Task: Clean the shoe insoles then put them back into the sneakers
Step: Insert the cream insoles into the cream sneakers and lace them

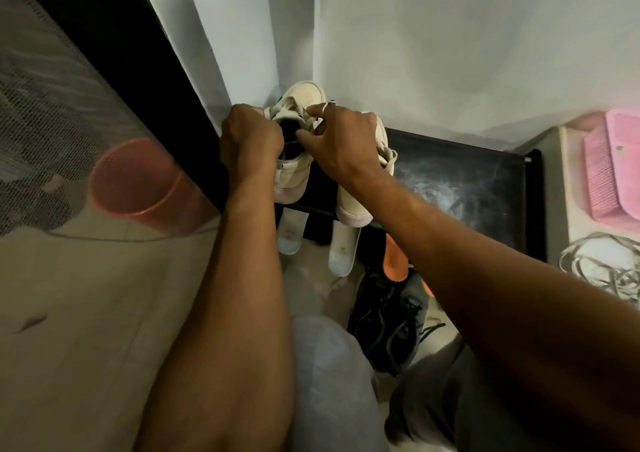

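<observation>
Two cream high-top sneakers stand on a black shoe rack (485,161) in the wall corner. My left hand (251,140) grips the collar of the left sneaker (294,174) at its opening. My right hand (341,143) pinches that sneaker's tongue and laces with fingers curled, a ring on one finger. The right sneaker (353,202) sits partly hidden under my right wrist. Below the rack's front edge two pale insoles show, the left insole (291,233) and the right insole (343,251), both lying lower down.
An orange-red bin (138,181) stands at left behind mesh. Dark sneakers (391,316) with an orange insole (394,257) lie on the floor beside my knee. A pink brush (609,167) and tangled laces (602,264) rest on a surface at right.
</observation>
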### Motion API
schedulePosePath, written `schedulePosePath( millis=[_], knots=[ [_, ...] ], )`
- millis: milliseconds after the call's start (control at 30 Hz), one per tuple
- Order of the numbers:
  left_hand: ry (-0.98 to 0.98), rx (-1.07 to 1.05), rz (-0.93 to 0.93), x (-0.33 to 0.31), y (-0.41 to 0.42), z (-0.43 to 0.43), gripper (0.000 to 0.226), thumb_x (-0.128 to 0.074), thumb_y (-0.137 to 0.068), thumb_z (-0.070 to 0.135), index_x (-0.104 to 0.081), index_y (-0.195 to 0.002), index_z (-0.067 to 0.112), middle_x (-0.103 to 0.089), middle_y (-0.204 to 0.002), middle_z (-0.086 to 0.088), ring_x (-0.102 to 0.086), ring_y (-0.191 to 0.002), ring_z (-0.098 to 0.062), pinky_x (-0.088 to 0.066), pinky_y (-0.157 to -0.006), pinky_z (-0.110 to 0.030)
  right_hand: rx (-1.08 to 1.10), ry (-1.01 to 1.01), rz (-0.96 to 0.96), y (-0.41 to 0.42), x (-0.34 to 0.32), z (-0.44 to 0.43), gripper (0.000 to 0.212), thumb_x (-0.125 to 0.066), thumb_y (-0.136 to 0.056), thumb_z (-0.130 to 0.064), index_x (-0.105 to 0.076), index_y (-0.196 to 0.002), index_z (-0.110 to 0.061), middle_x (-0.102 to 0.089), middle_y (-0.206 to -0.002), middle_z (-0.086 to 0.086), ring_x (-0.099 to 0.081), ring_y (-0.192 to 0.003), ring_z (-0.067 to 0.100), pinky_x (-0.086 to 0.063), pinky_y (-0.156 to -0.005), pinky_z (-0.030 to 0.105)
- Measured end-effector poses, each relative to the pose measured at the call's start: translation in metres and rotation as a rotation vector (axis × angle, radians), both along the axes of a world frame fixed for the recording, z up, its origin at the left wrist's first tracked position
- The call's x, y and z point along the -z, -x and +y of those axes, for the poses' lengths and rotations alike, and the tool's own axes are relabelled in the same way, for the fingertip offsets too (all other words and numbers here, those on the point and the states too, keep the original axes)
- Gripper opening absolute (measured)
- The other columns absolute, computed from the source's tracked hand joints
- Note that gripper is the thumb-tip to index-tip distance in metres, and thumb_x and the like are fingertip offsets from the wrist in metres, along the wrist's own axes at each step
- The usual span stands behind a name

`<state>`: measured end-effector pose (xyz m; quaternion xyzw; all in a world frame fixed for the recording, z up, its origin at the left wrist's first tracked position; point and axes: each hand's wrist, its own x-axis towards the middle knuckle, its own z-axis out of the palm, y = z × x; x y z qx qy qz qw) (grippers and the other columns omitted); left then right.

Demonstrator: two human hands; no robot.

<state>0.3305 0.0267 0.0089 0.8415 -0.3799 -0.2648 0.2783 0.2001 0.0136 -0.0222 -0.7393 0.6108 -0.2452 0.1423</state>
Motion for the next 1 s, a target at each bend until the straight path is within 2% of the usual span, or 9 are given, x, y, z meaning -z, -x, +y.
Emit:
schedulePosePath(
  millis=[67, 167, 500, 700, 833, 900, 1000],
  knots=[
    [-0.015, -0.009, 0.006, 0.008, 0.000, -0.001, 0.023, -0.062, -0.089, 0.011, -0.077, -0.106, 0.016, -0.075, -0.107, -0.006, -0.071, -0.094, -0.027, -0.043, -0.059, -0.027, -0.030, 0.008, 0.097, -0.003, 0.007, -0.002, 0.043, -0.060, -0.089, -0.044, -0.066, -0.128, -0.025, -0.077, -0.094, 0.000, -0.067, -0.101, 0.024, -0.028, -0.093, 0.037],
    [-0.024, -0.034, -0.006, 0.018, 0.000, -0.002, 0.025, -0.060, -0.089, 0.009, -0.076, -0.107, 0.015, -0.074, -0.108, -0.006, -0.071, -0.093, -0.028, -0.044, -0.058, -0.028, -0.063, 0.027, 0.205, -0.005, 0.014, -0.005, 0.036, -0.058, -0.089, -0.040, -0.069, -0.119, -0.021, -0.076, -0.091, 0.004, -0.065, -0.097, 0.030, -0.024, -0.088, 0.038],
    [-0.061, -0.034, -0.003, 0.039, 0.008, -0.001, 0.030, -0.061, -0.092, 0.010, -0.075, -0.115, 0.023, -0.073, -0.114, -0.004, -0.070, -0.101, -0.027, -0.053, -0.071, -0.030, -0.115, -0.038, 0.299, -0.001, 0.028, -0.006, 0.028, -0.057, -0.095, -0.040, -0.066, -0.105, -0.015, -0.073, -0.089, 0.007, -0.064, -0.093, 0.033, -0.027, -0.092, 0.041],
    [-0.103, -0.021, -0.042, 0.042, 0.008, -0.001, 0.030, -0.063, -0.093, 0.009, -0.071, -0.120, 0.018, -0.070, -0.122, -0.007, -0.068, -0.108, -0.030, -0.052, -0.074, -0.032, -0.126, -0.005, 0.270, 0.000, 0.031, -0.010, 0.036, -0.057, -0.095, -0.043, -0.067, -0.118, -0.017, -0.076, -0.094, 0.003, -0.066, -0.099, 0.031, -0.026, -0.093, 0.042],
    [-0.127, -0.033, -0.116, 0.024, 0.014, -0.001, 0.039, -0.065, -0.092, 0.011, -0.062, -0.130, 0.015, -0.058, -0.138, -0.011, -0.054, -0.127, -0.035, -0.052, -0.098, -0.045, -0.106, 0.031, 0.262, 0.006, 0.026, -0.010, 0.040, -0.058, -0.094, -0.046, -0.066, -0.119, -0.016, -0.076, -0.095, 0.004, -0.066, -0.100, 0.030, -0.027, -0.094, 0.043],
    [-0.065, -0.019, -0.170, 0.012, 0.020, -0.002, 0.044, -0.063, -0.093, 0.011, -0.058, -0.136, 0.015, -0.051, -0.144, -0.009, -0.044, -0.134, -0.035, -0.047, -0.104, -0.046, -0.082, 0.048, 0.278, 0.011, 0.020, -0.009, 0.045, -0.059, -0.093, -0.053, -0.066, -0.120, -0.018, -0.076, -0.093, 0.003, -0.066, -0.097, 0.031, -0.027, -0.095, 0.043],
    [0.084, 0.033, -0.229, -0.008, 0.037, 0.003, 0.045, -0.058, -0.093, 0.011, -0.059, -0.137, 0.020, -0.052, -0.143, -0.005, -0.043, -0.133, -0.031, -0.045, -0.101, -0.039, -0.055, 0.054, 0.249, 0.023, 0.009, -0.004, 0.048, -0.062, -0.092, -0.055, -0.065, -0.125, -0.021, -0.076, -0.094, 0.002, -0.067, -0.097, 0.030, -0.025, -0.095, 0.041]
  ],
)
